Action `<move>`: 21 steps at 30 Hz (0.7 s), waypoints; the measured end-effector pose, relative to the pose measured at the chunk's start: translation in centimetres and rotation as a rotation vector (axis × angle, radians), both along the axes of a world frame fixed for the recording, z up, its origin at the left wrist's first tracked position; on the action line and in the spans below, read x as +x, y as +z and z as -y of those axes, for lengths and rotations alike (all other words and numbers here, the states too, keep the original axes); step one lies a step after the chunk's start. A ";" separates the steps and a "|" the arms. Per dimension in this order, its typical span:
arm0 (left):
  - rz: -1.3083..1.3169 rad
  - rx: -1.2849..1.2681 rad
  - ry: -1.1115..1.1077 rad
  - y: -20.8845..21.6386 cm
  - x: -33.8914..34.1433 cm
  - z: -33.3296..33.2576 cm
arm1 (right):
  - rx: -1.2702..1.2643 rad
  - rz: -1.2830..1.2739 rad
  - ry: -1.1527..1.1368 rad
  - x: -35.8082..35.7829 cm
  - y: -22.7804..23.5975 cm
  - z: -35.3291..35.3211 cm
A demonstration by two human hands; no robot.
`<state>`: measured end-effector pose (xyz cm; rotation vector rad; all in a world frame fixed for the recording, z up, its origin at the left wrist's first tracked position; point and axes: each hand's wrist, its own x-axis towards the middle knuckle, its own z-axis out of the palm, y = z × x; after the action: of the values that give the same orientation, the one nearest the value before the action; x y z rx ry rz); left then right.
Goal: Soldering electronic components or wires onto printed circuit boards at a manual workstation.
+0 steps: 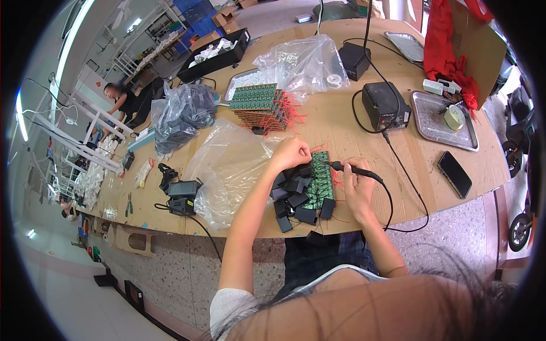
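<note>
Green and wired, the circuit board (321, 188) lay on the surface (335, 116), black blocks (297, 199) heaped along its left side. Right of the board, the right hand (358, 190) gripped a soldering iron (359, 170); at the board's upper left, the left hand (292, 153) pinched, on what I couldn't tell. Beyond stood stacked boards (253, 98).

The tan tabletop (335, 122) bears a green circuit board (319, 193), a board stack (254, 98), a clear bag (227, 176), a metal tray (430, 129) and a black phone (455, 174); the far-left pale heap (88, 184) is perhaps small parts.
</note>
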<state>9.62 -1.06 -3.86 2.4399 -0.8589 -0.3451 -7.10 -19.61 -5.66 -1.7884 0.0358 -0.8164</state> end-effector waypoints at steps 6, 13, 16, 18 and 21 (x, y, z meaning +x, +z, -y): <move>-0.004 -0.031 0.005 -0.2 -0.3 -0.3 | -0.008 -0.019 0.017 -0.1 0.5 -0.3; -0.025 -0.018 -0.011 0.6 -0.5 -0.1 | -0.019 -0.023 0.029 0.0 0.3 -0.4; -0.026 0.015 -0.028 0.7 -0.4 -0.1 | -0.040 -0.029 0.034 -0.1 0.6 -0.4; -0.024 0.013 -0.033 0.7 -0.4 -0.1 | -0.026 -0.030 0.036 0.0 0.5 -0.4; -0.037 -0.029 -0.033 0.6 -0.5 -0.3 | -0.018 -0.026 0.038 0.0 0.5 -0.4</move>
<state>9.13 -0.74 -3.22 2.3878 -0.8836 -0.3857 -7.15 -19.20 -5.12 -1.8114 0.0116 -0.7686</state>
